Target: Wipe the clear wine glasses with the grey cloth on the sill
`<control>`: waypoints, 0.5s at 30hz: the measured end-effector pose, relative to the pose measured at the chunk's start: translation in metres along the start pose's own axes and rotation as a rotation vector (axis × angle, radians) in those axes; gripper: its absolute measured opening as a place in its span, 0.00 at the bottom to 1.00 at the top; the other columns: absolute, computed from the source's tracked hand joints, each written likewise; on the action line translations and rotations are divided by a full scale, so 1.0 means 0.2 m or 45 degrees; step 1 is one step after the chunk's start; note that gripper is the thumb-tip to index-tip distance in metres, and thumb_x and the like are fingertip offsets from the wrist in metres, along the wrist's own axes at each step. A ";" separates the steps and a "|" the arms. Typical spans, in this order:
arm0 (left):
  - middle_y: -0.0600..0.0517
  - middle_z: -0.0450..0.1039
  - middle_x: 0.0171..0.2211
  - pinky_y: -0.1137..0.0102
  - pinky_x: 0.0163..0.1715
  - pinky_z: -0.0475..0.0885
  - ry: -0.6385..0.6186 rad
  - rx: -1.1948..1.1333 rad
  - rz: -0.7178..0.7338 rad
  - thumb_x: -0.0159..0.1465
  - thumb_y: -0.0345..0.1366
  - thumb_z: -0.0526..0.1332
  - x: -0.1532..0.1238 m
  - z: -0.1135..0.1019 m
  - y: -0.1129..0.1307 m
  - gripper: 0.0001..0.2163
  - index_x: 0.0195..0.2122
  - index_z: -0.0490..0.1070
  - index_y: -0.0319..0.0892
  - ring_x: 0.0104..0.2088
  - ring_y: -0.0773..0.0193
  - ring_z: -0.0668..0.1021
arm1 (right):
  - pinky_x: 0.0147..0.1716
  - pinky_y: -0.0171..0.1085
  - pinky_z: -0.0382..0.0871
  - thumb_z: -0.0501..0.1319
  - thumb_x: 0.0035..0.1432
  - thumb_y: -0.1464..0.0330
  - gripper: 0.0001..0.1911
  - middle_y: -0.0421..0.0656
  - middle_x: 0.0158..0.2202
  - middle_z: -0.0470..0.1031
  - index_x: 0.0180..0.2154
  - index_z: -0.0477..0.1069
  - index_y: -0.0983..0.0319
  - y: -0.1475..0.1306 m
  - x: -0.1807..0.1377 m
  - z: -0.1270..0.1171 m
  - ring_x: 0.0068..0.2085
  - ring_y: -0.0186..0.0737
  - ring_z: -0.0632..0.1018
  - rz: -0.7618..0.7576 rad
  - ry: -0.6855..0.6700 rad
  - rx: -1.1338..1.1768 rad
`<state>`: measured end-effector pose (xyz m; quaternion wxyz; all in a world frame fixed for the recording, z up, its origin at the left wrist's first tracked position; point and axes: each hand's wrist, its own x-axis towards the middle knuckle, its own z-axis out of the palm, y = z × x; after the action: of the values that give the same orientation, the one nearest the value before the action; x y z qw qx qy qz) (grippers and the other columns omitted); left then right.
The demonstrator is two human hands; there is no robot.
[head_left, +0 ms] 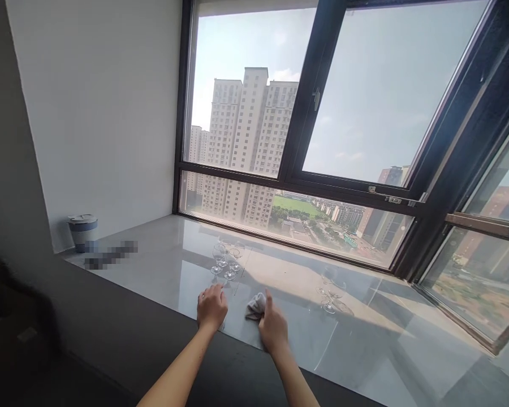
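Note:
My right hand (274, 325) grips a crumpled grey-white cloth (255, 306) over the glossy windowsill (152, 282), index finger pointing forward. To its left, my left hand (212, 307) is closed with its fingers curled, near the front edge of the sill. A faint clear shape shows just under it, but I cannot make out what the fingers hold. Beyond the left hand stands a cluster of several clear stemmed glasses (229, 272). More clear stemmed glasses (328, 306) stand to the right of the cloth, partly lost in the glare.
A blue-and-white lidded tub (83, 233) stands at the sill's left end, beside a pixelated dark object (110, 254). Dark window frames (297, 183) run along the back. At the right, an opened window pane (479, 282) meets the sill. Strong sunlight and reflections cross the surface.

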<state>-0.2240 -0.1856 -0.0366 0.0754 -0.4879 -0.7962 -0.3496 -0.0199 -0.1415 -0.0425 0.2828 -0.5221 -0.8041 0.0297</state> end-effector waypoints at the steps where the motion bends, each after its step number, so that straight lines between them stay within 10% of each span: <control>1: 0.45 0.74 0.47 0.59 0.52 0.59 -0.014 0.006 -0.005 0.66 0.36 0.49 0.00 0.00 0.01 0.15 0.48 0.72 0.43 0.48 0.55 0.73 | 0.36 0.37 0.66 0.48 0.54 0.80 0.38 0.47 0.42 0.74 0.65 0.46 0.58 0.06 -0.05 -0.03 0.40 0.46 0.77 0.034 0.042 -0.045; 15: 0.44 0.73 0.43 0.60 0.49 0.60 -0.126 0.109 0.051 0.65 0.41 0.51 -0.01 -0.06 0.05 0.13 0.41 0.73 0.42 0.46 0.54 0.72 | 0.42 0.41 0.67 0.48 0.62 0.66 0.27 0.49 0.46 0.71 0.61 0.52 0.60 0.12 -0.18 -0.13 0.46 0.49 0.74 0.301 0.183 0.035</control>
<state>-0.2172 -0.1926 -0.0241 0.0636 -0.5167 -0.8033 -0.2893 0.0218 -0.1674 -0.0441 0.3413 -0.6101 -0.7141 0.0363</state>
